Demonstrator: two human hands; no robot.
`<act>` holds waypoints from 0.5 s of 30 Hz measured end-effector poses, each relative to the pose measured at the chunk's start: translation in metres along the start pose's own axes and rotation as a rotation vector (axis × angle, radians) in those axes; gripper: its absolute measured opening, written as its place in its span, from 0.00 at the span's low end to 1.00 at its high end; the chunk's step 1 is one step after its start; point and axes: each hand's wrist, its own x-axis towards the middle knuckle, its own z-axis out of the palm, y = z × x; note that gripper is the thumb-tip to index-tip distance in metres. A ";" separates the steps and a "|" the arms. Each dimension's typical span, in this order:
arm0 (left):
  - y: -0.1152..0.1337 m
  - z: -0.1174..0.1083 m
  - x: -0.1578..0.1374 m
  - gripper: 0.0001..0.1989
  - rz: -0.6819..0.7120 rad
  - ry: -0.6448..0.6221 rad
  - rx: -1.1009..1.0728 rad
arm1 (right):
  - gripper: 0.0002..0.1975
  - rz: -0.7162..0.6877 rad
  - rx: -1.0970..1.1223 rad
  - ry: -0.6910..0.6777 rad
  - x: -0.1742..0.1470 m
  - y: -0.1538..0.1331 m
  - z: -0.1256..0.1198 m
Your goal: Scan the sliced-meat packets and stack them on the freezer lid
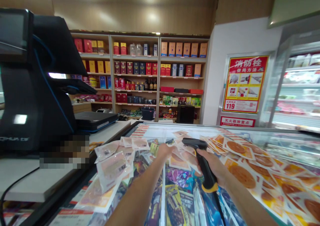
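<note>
My right hand point(212, 164) is wrapped round the handle of a black and yellow barcode scanner point(205, 169). The scanner's head points to the left, above several flat packets. At the centre my left hand point(165, 150) is closed at the edge of a clear flat food packet point(178, 162), its fingertips partly hidden. Packets with round orange-brown pictures point(242, 176) lie spread over the glass freezer top to my right. To the left is a loose pile of pale clear packets point(113, 166).
A black checkout terminal point(50, 79) stands on a white counter point(22, 182) at the left. Under the glass lie colourful wrapped ice creams point(175, 202). The scanner's cable point(220, 209) runs down towards me. Shelves of boxed bottles point(135, 68) line the back wall.
</note>
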 end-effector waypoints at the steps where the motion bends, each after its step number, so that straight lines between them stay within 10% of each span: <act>1: 0.003 0.003 0.000 0.14 -0.019 -0.030 -0.009 | 0.14 0.005 0.000 -0.005 0.000 0.000 -0.001; 15: -0.026 -0.034 -0.012 0.16 -0.147 -0.300 -0.485 | 0.13 0.020 0.014 -0.013 -0.004 0.000 0.000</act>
